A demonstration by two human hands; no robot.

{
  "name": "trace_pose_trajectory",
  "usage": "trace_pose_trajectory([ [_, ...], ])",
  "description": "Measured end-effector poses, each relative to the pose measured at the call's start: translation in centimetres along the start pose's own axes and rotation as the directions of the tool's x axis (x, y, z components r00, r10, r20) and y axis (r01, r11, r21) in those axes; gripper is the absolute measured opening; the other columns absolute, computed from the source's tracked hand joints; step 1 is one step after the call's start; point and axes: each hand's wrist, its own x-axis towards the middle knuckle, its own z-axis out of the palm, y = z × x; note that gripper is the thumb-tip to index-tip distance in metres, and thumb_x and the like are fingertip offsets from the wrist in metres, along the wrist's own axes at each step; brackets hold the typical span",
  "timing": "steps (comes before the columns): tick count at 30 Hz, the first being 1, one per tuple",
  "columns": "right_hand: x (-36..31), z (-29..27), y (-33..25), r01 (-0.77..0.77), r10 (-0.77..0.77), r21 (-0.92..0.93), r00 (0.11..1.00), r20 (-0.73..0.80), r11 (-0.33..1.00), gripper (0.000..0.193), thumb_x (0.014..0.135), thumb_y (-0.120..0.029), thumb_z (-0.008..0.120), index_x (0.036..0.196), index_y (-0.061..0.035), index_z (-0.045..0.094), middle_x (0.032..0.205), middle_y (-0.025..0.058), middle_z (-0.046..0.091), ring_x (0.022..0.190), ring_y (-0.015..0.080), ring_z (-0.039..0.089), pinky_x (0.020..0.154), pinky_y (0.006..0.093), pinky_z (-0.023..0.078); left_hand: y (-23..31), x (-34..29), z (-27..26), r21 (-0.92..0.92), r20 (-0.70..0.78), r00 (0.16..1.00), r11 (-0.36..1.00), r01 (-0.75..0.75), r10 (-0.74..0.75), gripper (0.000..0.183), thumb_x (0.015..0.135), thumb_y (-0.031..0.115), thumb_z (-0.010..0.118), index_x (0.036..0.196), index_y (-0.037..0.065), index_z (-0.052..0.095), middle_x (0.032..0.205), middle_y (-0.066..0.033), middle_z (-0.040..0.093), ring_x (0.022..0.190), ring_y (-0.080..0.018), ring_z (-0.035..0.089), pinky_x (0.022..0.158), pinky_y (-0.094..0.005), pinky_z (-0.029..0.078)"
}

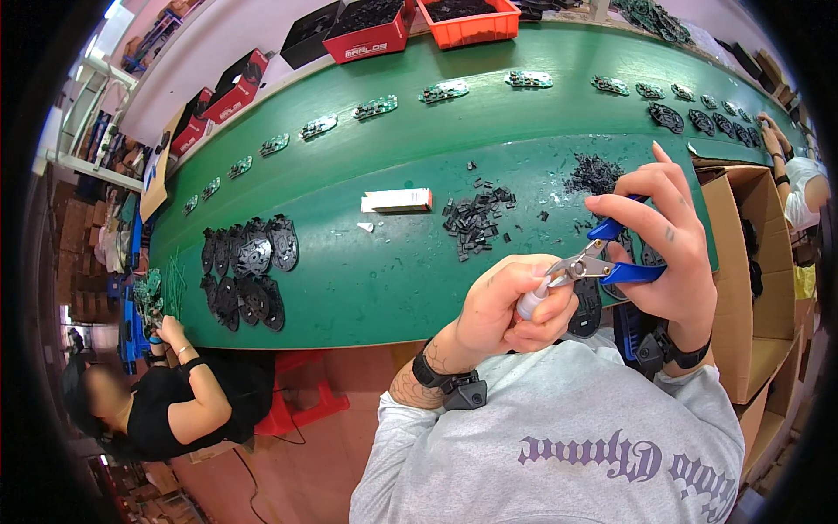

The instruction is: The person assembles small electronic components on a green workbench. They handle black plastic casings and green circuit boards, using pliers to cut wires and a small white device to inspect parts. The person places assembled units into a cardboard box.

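Note:
My left hand [499, 306] is closed around a small white bottle [529, 302] and tilts its nozzle up to the right. In my right hand [676, 244] is a pair of blue-handled nippers [592, 265], the handles spread between thumb and fingers. Their jaws meet the tip of the nozzle beside my left thumb; whether they have closed on it is too small to tell. Beyond my hands, a white and red carton [397, 201] lies on the green table [349, 288], with a small white piece [366, 227] near it. Black plastic shells partly show beneath my right hand.
Loose black parts lie in one pile [476, 218] and a finer pile [595, 173]. Black shells [253, 249] stand in rows at left. Circuit boards [375, 106] line the far strip, with an orange bin [471, 24] behind. People work at both ends; a cardboard box [751, 262] stands right.

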Motion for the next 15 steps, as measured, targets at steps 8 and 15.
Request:
trace_pose_trajectory([
  [8, -0.08, 0.28, 0.10, 0.027, -0.027, -0.016, 1.000, -0.016, 1.000, 0.049, 0.053, 0.000, 0.068, 0.101, -0.0118, 0.070, 0.089, 0.0053, 0.056, 0.086, 0.0265, 0.056, 0.101, 0.0568, 0.036, 0.06, -0.18, 0.17, 0.039, -0.022, 1.000, 0.999, 0.003, -0.002, 0.040, 0.094, 0.033, 0.042, 0.064, 0.008, 0.043, 0.048, -0.0021, 0.042, 0.038, -0.0044, 0.027, 0.033, -0.0218, 0.021],
  [15, -0.16, 0.52, -0.08, 0.029, -0.030, -0.029, 0.999, -0.041, 0.999, 0.051, 0.052, 0.002, 0.068, 0.100, -0.0151, 0.071, 0.087, 0.0030, 0.058, 0.085, 0.0245, 0.057, 0.100, 0.0577, 0.037, -0.01, -0.47, 0.22, 0.058, -0.035, 0.999, 0.998, 0.004, -0.002, 0.040, 0.095, 0.033, 0.041, 0.063, 0.008, 0.042, 0.048, -0.0019, 0.041, 0.038, -0.0044, 0.026, 0.033, -0.0221, 0.020],
])
